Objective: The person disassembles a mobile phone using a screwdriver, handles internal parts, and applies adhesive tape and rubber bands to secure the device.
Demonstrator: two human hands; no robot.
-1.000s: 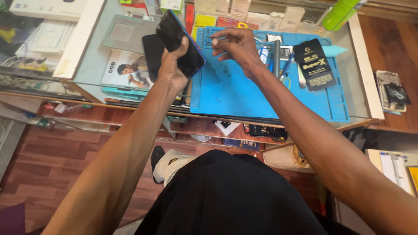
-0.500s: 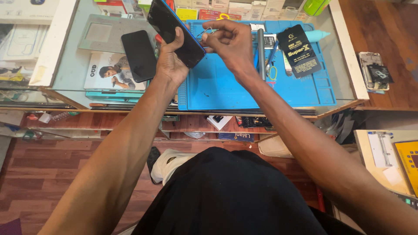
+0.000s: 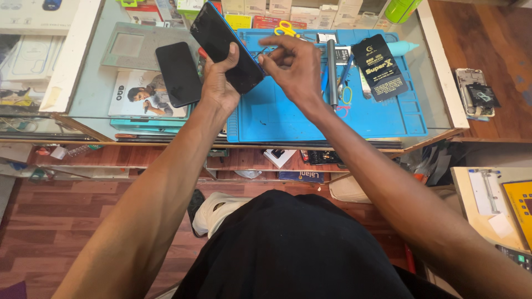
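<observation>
My left hand [image 3: 220,83] grips a black phone [image 3: 224,45], held tilted above the glass counter with its dark face toward me. My right hand [image 3: 293,67] is pinched at the phone's right edge, fingers closed on a small thin tool that I can barely make out. Both hands hover over the left part of a blue work mat [image 3: 310,111]. A second black phone [image 3: 178,73] lies flat on the counter just left of my left hand.
On the mat lie a black packet [image 3: 380,67], a long grey tool [image 3: 331,72], yellow-handled scissors [image 3: 285,27] and small parts. A grey pad [image 3: 130,47] and printed boxes sit at the left. A dismantled phone [image 3: 475,94] rests on the wooden ledge at right.
Both hands have stayed together with the phone; the view has shifted so they sit slightly lower and more central. My right fingers keep working at the phone's edge.
</observation>
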